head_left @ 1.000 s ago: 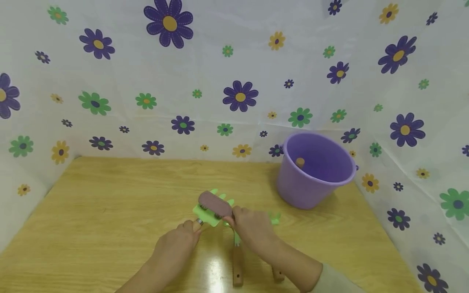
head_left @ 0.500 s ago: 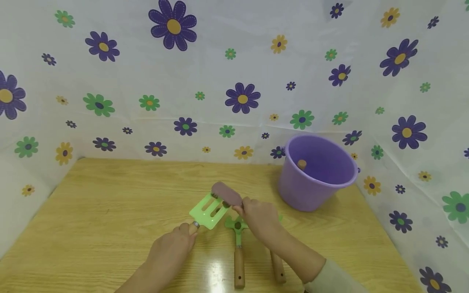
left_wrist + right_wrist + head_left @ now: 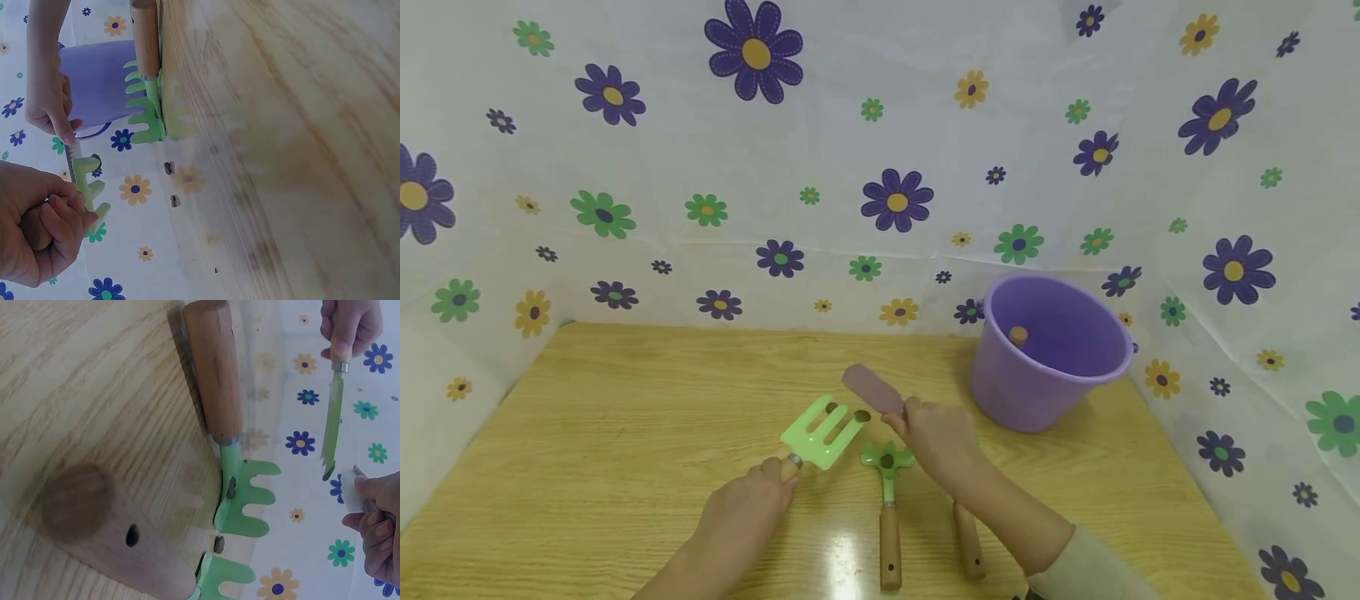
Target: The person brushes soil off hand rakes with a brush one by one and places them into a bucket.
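In the head view my left hand grips the wooden handle of a light green garden hand fork, held above the table. A dark lump shows at one tine tip, and another dark spot shows between the tines. My right hand holds a mauve brush by its end, just beyond the fork's tips. Pale bristles show in the right wrist view. Between the hands lies a green hand rake, a dark lump on its head. Another wooden handle lies under my right forearm.
A purple bucket stands at the back right with a wooden handle end inside. Small dark lumps lie on the wooden table. Flower-print sheeting walls the back and sides.
The brush has moved right and away, off the fork's tines. The fork has shifted slightly left and its slotted head now shows fully. The rake's head has come into view.
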Demonstrator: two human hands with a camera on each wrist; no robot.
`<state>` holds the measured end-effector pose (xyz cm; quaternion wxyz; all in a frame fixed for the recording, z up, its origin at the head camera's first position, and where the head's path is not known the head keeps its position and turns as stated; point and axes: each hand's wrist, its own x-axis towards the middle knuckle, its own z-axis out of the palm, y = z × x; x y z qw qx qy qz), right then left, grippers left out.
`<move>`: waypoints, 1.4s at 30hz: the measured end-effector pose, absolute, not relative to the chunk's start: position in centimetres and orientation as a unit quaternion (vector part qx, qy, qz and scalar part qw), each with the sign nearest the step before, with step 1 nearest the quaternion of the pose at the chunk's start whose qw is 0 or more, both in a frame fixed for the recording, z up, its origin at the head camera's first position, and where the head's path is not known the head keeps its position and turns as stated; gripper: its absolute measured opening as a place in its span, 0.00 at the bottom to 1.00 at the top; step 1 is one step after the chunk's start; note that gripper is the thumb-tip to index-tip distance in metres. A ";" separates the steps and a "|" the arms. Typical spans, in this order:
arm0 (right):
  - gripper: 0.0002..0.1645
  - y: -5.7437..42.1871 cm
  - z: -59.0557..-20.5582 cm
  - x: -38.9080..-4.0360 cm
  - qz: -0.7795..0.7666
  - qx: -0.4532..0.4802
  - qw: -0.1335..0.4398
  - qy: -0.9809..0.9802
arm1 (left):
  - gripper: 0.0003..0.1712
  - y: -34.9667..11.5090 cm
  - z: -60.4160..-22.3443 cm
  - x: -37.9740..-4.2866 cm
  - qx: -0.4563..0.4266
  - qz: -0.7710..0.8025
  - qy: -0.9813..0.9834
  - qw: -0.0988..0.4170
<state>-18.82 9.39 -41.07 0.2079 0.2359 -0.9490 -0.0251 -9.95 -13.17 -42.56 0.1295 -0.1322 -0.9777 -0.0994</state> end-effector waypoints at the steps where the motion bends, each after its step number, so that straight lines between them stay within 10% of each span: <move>1: 0.26 9.3 -41.1 -18.7 -0.029 0.241 0.210 -0.947 | 0.16 -13.2 -42.6 -10.0 -0.133 -0.098 -0.977 0.132; 42: 0.25 7.0 -40.2 -14.6 -0.030 0.344 0.187 -0.920 | 0.15 -12.2 -42.6 -10.3 -0.178 -0.094 -0.967 0.158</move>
